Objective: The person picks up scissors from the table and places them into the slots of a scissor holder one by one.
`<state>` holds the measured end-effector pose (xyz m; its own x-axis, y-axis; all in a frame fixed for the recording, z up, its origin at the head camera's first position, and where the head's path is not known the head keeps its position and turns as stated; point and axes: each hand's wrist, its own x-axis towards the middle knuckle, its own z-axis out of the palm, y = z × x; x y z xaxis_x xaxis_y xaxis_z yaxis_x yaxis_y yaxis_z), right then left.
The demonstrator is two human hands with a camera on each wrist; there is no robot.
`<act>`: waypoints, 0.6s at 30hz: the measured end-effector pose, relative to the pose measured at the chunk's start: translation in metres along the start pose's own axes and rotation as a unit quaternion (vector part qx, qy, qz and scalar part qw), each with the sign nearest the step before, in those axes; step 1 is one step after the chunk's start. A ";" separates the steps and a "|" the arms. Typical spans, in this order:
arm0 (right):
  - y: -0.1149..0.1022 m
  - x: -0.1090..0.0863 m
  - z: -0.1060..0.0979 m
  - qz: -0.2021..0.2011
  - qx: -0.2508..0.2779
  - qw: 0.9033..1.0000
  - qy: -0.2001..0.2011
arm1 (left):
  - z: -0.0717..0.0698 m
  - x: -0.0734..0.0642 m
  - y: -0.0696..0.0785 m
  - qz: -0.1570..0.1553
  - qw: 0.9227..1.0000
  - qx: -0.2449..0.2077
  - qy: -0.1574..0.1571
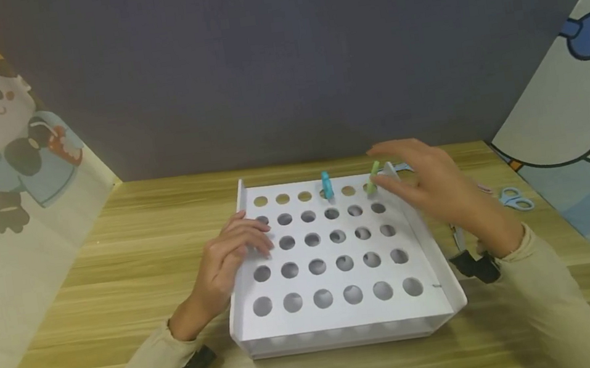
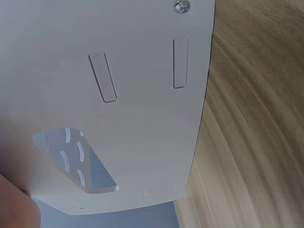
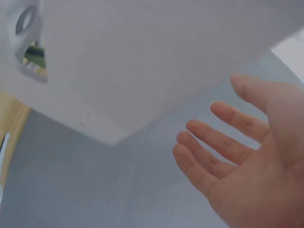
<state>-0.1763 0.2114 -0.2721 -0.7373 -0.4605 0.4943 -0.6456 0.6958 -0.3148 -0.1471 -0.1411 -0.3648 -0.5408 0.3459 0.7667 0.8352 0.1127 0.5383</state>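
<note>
Your left hand (image 1: 229,258) rests on the left side of a white perforated rack (image 1: 337,318) on the counter (image 1: 115,263). Your right hand (image 1: 431,181) is at its far right corner, close to a green piece (image 1: 375,169) in the back row's last hole; you can't tell whether they touch. A turquoise piece (image 1: 327,185) stands in that row's fourth hole.

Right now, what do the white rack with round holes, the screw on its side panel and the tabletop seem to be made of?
White rack: probably plastic or coated board; matte, with smooth, evenly coloured faces.
Screw: almost certainly metal; shiny, with bright reflections.
Tabletop: wood or wood-look laminate, I can't tell which; streaky grain, soft sheen.
</note>
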 end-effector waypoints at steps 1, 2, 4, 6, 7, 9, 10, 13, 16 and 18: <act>0.002 -0.003 -0.002 0.005 -0.003 1.000 0.009 | 0.000 0.000 0.000 -0.001 1.000 0.000 0.000; 0.005 -0.006 -0.003 0.010 -0.006 1.000 0.014 | 0.000 0.000 0.000 -0.001 1.000 -0.001 0.000; 0.010 -0.013 -0.005 0.017 -0.017 0.999 0.025 | 0.000 0.000 0.000 -0.001 1.000 -0.002 0.001; 0.015 -0.017 -0.008 0.021 -0.028 0.999 0.034 | 0.000 0.000 -0.001 0.001 1.000 -0.003 0.001; 0.017 -0.019 -0.008 0.021 -0.032 0.999 0.039 | 0.001 0.000 -0.001 0.002 1.000 -0.004 0.002; 0.022 -0.020 -0.009 0.027 -0.039 0.998 0.044 | 0.001 0.000 -0.002 0.004 1.000 -0.005 0.002; 0.024 -0.021 -0.010 0.031 -0.041 0.998 0.045 | 0.001 0.000 -0.002 0.004 1.000 -0.006 0.003; 0.032 -0.021 -0.010 0.048 -0.045 0.997 0.044 | 0.000 0.000 -0.003 0.005 1.000 -0.006 0.002; 0.042 -0.021 -0.009 0.066 -0.045 0.996 0.042 | -0.001 0.000 -0.002 0.000 1.000 0.001 -0.012; 0.051 -0.022 -0.007 0.077 -0.047 0.995 0.042 | -0.002 0.000 0.000 -0.008 0.999 0.011 -0.029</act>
<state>-0.1914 0.2614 -0.2934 -0.8044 -0.2985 0.5137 -0.5012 0.8053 -0.3167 -0.1478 -0.1433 -0.3640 -0.5484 0.3975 0.7358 0.8285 0.1387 0.5425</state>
